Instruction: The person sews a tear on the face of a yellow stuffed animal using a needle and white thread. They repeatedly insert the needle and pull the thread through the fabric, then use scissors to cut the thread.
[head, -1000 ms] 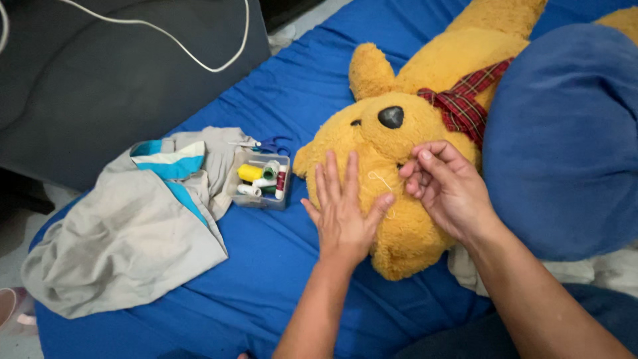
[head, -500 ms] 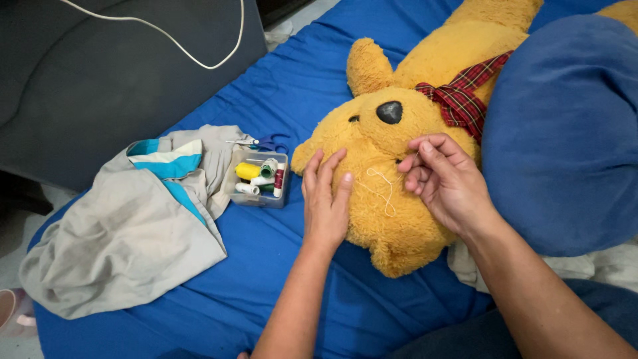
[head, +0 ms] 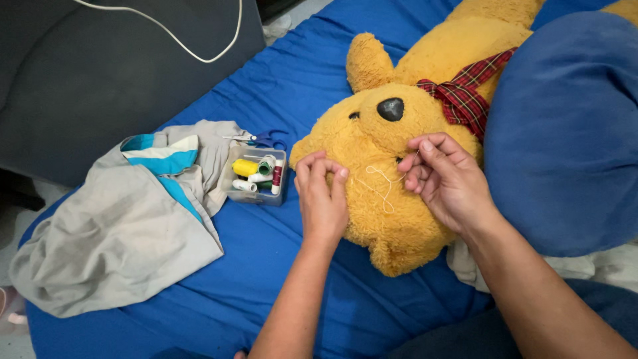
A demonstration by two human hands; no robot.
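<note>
Nearest the camera, two bare forearms reach up from the lower edge over the blue bed (head: pixel 266 266). The left hand (head: pixel 323 199) rests on the cheek of the yellow bear (head: pixel 382 153), its fingers curled and pressing into the plush; whether it pinches anything I cannot tell. The right hand (head: pixel 445 179) lies on the bear's face just below the muzzle, fingers bent together and pinched on the end of a white thread (head: pixel 380 183) — the thread loops loosely across the fur between the two hands. A needle is too small to make out.

The bear lies on its back across the bed, head toward the person, black nose (head: pixel 391 108) up, a red plaid scarf (head: pixel 465 100) round its neck. A big blue pillow (head: pixel 565 133) sits against its right side, touching it.

Left of the left hand, near it, stands a clear box (head: pixel 256 176) of thread spools, with blue scissors (head: pixel 262 138) just behind it. A grey and teal cloth (head: pixel 113 233) spreads beside the box. Farther off, a white cable (head: pixel 199 56) lies on a dark grey cushion (head: pixel 100 86).
</note>
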